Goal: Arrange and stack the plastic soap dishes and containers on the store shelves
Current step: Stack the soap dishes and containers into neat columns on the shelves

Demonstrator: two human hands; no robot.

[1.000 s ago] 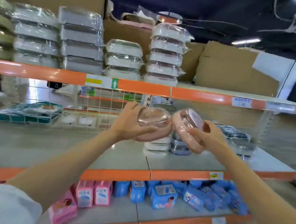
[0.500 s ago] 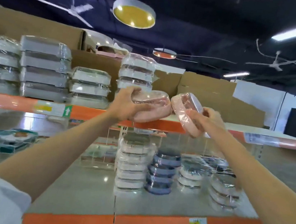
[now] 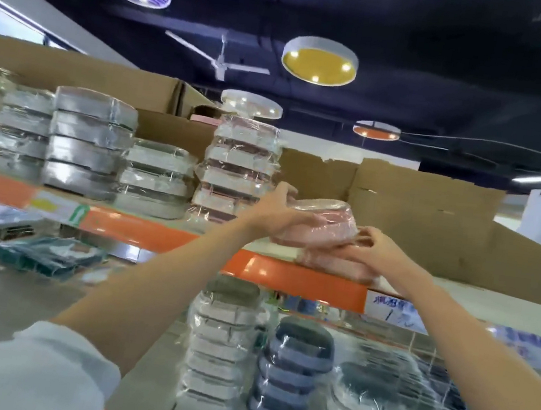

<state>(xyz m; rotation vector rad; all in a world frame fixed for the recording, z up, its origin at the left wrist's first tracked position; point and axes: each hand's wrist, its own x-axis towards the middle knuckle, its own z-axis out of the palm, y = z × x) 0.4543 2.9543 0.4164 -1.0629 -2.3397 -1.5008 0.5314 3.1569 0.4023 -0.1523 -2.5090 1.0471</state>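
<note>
Two wrapped pink soap dishes are at the top shelf's (image 3: pixel 287 274) front edge. My left hand (image 3: pixel 274 214) grips the upper pink dish (image 3: pixel 325 220) from its left side, holding it just over the lower one. The lower pink dish (image 3: pixel 333 264) lies flat on the shelf, and my right hand (image 3: pixel 380 250) holds its right end with curled fingers. To the left stands a tall stack of wrapped pink-and-white dishes (image 3: pixel 239 169).
Stacks of grey and white wrapped containers (image 3: pixel 88 143) fill the top shelf's left part. Cardboard boxes (image 3: pixel 423 211) stand behind. On the lower shelf stand a white dish stack (image 3: pixel 223 343), a blue stack (image 3: pixel 292 369) and more wrapped dishes (image 3: pixel 375 390).
Both hands have risen from the lower shelf level to the top shelf. The right-hand dish now lies on the shelf, and the left-hand dish has moved over it.
</note>
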